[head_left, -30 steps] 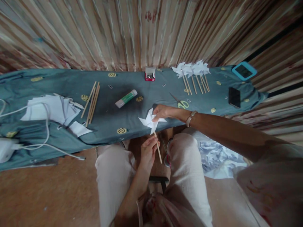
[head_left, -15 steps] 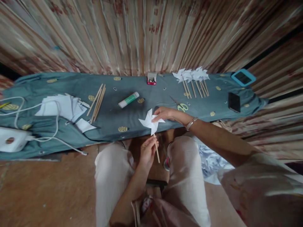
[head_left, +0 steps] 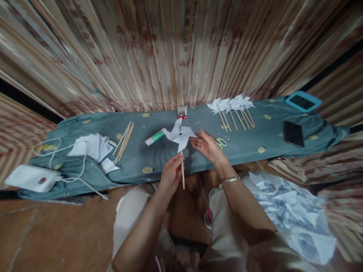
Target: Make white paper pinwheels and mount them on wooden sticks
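A white paper pinwheel (head_left: 176, 135) with a pin at its centre stands over the front of the cloth-covered table. My left hand (head_left: 171, 170) is closed round its wooden stick, just under the blades. My right hand (head_left: 206, 145) has its fingers stretched out beside the right blade; whether the fingertips touch the paper I cannot tell. Behind the blades lies a glue stick (head_left: 155, 137) with a green label. A small red box of pins (head_left: 182, 112) is open at the table's back edge. Green-handled scissors (head_left: 221, 142) are partly hidden behind my right hand.
Several pinwheels (head_left: 232, 104) lie at the back right, near a blue-framed device (head_left: 303, 101) and a black phone (head_left: 293, 134). To the left are loose sticks (head_left: 124, 141), paper sheets (head_left: 92, 147) and a white power strip (head_left: 32, 179) with cables. A bag of paper pieces (head_left: 295, 215) sits low at right.
The pinwheel has come up and away from me in my left hand. My right hand has let go of its centre and opened to the right. The head view has tilted upward.
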`<action>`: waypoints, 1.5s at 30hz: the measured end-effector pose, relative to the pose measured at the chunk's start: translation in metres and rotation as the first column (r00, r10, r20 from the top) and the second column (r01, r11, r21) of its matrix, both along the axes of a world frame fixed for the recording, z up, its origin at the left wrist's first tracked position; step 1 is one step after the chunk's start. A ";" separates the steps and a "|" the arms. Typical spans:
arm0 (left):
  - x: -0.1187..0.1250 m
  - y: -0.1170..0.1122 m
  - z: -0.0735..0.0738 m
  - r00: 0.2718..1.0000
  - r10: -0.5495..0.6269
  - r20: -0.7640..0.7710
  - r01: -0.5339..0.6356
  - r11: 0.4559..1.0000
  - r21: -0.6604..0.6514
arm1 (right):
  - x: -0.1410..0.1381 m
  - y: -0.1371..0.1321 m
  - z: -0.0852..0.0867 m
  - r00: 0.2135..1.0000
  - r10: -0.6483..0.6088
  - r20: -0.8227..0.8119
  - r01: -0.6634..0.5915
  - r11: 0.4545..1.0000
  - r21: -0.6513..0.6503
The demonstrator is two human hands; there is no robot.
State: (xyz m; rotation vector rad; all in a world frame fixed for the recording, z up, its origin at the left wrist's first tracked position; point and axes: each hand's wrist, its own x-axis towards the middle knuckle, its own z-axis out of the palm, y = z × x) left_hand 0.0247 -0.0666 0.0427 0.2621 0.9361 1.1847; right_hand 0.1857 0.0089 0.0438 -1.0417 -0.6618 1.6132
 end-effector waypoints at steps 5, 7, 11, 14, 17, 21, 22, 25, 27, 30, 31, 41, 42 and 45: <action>0.022 0.040 0.003 0.993 -0.099 -0.070 0.104 0.993 0.061 | 0.021 0.019 -0.005 0.959 -0.282 -0.016 0.282 0.952 0.124; 0.033 0.048 -0.002 0.986 -0.140 -0.086 0.146 0.987 0.064 | 0.031 0.027 -0.007 0.930 -0.365 0.041 0.354 0.920 0.169; 0.049 0.057 -0.012 0.976 -0.190 -0.106 0.195 0.980 0.045 | 0.044 0.040 -0.011 0.896 -0.431 0.105 0.405 0.891 0.205; 0.050 0.065 -0.015 0.974 -0.191 -0.120 0.196 0.980 0.038 | 0.046 0.046 -0.013 0.891 -0.430 0.145 0.398 0.894 0.205; 0.047 0.076 -0.016 0.975 -0.163 -0.151 0.173 0.983 0.055 | 0.044 0.049 -0.014 0.895 -0.406 0.184 0.370 0.907 0.201; 0.044 0.089 -0.021 0.966 -0.107 -0.236 0.134 0.986 0.101 | 0.036 0.050 -0.012 0.913 -0.347 0.217 0.307 0.931 0.198; 0.043 0.092 -0.022 0.963 -0.095 -0.251 0.125 0.986 0.109 | 0.034 0.051 -0.012 0.918 -0.328 0.223 0.288 0.938 0.194; 0.040 0.099 -0.025 0.961 -0.067 -0.269 0.104 0.987 0.124 | 0.026 0.052 -0.010 0.930 -0.281 0.236 0.243 0.953 0.179; 0.038 0.102 -0.026 0.959 -0.055 -0.278 0.096 0.986 0.139 | 0.022 0.054 -0.010 0.936 -0.261 0.238 0.224 0.960 0.169; 0.035 0.105 -0.027 0.955 -0.038 -0.293 0.088 0.984 0.158 | 0.018 0.055 -0.011 0.944 -0.238 0.230 0.206 0.966 0.155; 0.035 0.106 -0.027 0.954 -0.034 -0.297 0.085 0.983 0.162 | 0.016 0.055 -0.011 0.946 -0.232 0.226 0.201 0.968 0.150; 0.033 0.108 -0.029 0.955 0.001 -0.295 0.049 0.986 0.161 | 0.006 0.050 -0.009 0.973 -0.153 0.173 0.140 0.986 0.088; 0.033 0.108 -0.029 0.956 0.002 -0.294 0.047 0.986 0.161 | 0.005 0.049 -0.008 0.973 -0.147 0.175 0.134 0.987 0.086; 0.034 0.108 -0.030 0.955 -0.003 -0.297 0.056 0.984 0.168 | 0.005 0.046 -0.007 0.962 -0.139 0.233 0.117 0.988 0.105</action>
